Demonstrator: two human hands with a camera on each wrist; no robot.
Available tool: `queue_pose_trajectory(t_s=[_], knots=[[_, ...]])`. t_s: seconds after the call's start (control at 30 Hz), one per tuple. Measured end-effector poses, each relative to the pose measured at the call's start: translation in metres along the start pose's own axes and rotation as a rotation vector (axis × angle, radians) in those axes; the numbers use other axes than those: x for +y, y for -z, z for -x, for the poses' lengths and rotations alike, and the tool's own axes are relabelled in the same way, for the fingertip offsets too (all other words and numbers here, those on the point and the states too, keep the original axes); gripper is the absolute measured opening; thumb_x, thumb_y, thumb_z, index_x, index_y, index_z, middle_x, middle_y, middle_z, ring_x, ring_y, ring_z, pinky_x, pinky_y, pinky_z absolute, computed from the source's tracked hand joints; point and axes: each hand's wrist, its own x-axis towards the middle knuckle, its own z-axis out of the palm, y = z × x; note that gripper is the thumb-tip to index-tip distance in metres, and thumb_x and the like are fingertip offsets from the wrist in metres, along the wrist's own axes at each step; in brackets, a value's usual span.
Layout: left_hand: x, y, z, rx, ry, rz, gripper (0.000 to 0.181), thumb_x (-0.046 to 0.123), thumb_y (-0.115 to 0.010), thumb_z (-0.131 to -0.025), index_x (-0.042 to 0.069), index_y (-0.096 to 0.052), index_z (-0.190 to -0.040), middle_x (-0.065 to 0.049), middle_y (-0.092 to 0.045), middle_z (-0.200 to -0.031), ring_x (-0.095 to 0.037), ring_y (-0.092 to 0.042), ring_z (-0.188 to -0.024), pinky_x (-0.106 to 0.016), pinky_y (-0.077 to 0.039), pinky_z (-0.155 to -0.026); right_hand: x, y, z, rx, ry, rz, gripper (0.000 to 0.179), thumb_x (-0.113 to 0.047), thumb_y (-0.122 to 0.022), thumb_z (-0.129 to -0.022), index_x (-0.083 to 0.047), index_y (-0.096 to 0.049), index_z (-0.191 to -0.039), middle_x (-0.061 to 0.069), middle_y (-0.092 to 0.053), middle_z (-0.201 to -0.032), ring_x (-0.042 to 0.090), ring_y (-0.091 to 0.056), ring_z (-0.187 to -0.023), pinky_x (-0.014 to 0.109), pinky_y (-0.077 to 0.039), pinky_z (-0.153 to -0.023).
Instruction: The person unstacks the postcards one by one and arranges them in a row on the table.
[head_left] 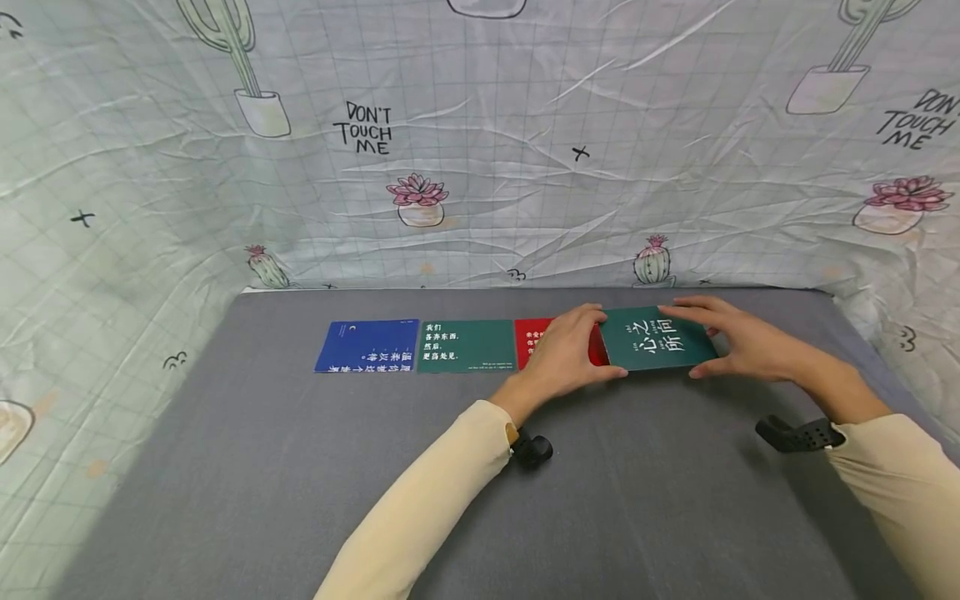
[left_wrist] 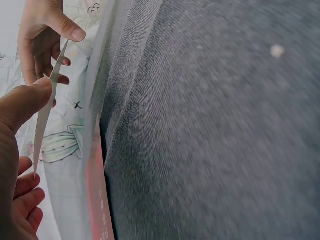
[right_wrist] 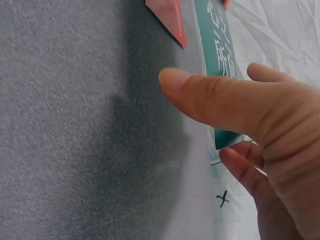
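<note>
A green card (head_left: 652, 340) with large white Chinese characters is held just above the grey table, at the right end of a row of cards. My left hand (head_left: 562, 350) grips its left end, thumb at the near edge and fingers at the far edge. At the right end, my right hand (head_left: 738, 340) spans the card between thumb and fingers. The left wrist view shows the card (left_wrist: 46, 117) nearly edge-on. Below and left of it lies a red card (head_left: 597, 348), partly covered by my left hand.
Left of the red card, another green card (head_left: 467, 346) and a blue card (head_left: 367, 346) lie flat in line. Grey cloth covers the table (head_left: 300, 483). A patterned curtain (head_left: 495, 217) hangs behind the table's far edge and along both sides.
</note>
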Motion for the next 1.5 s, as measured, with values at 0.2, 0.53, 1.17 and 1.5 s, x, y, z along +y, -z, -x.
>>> queue_pose_trajectory(t_s=[0.2, 0.53, 1.17, 1.5], knots=[[0.004, -0.009, -0.01, -0.028, 0.027, -0.033, 0.075, 0.05, -0.074, -0.076, 0.013, -0.047, -0.136, 0.0, -0.04, -0.145, -0.013, -0.035, -0.133, -0.026, -0.025, -0.11, 0.01, 0.004, 0.002, -0.02, -0.029, -0.013, 0.082, -0.027, -0.085, -0.071, -0.015, -0.047, -0.142, 0.022, -0.029, -0.147, 0.042, -0.043, -0.12, 0.058, -0.045, -0.087], [0.008, -0.019, -0.017, -0.055, 0.07, 0.003, 0.074, 0.05, -0.075, -0.076, 0.014, -0.047, -0.135, 0.0, -0.043, -0.143, -0.012, -0.039, -0.129, -0.026, -0.027, -0.109, 0.022, 0.009, 0.004, -0.04, -0.129, -0.041, 0.078, -0.028, -0.086, -0.069, -0.017, -0.052, -0.139, 0.016, -0.028, -0.149, 0.043, -0.026, -0.132, 0.066, -0.03, -0.095], [0.006, -0.035, -0.036, -0.158, 0.106, -0.149, 0.079, 0.052, -0.072, -0.078, 0.015, -0.042, -0.141, 0.001, -0.043, -0.143, -0.014, -0.031, -0.137, -0.026, -0.019, -0.113, 0.046, -0.004, -0.001, -0.099, -0.137, -0.022, 0.077, -0.039, -0.084, -0.069, -0.012, -0.056, -0.136, 0.024, -0.029, -0.147, 0.05, -0.022, -0.131, 0.069, -0.023, -0.096], [0.004, -0.034, -0.039, -0.205, 0.133, -0.182, 0.082, 0.055, -0.07, -0.078, 0.019, -0.039, -0.144, 0.004, -0.04, -0.147, -0.013, -0.023, -0.14, -0.027, -0.013, -0.114, 0.048, -0.005, -0.005, -0.136, -0.141, -0.034, 0.076, -0.037, -0.083, -0.072, -0.01, -0.054, -0.137, 0.025, -0.029, -0.147, 0.054, -0.02, -0.13, 0.071, -0.021, -0.094]])
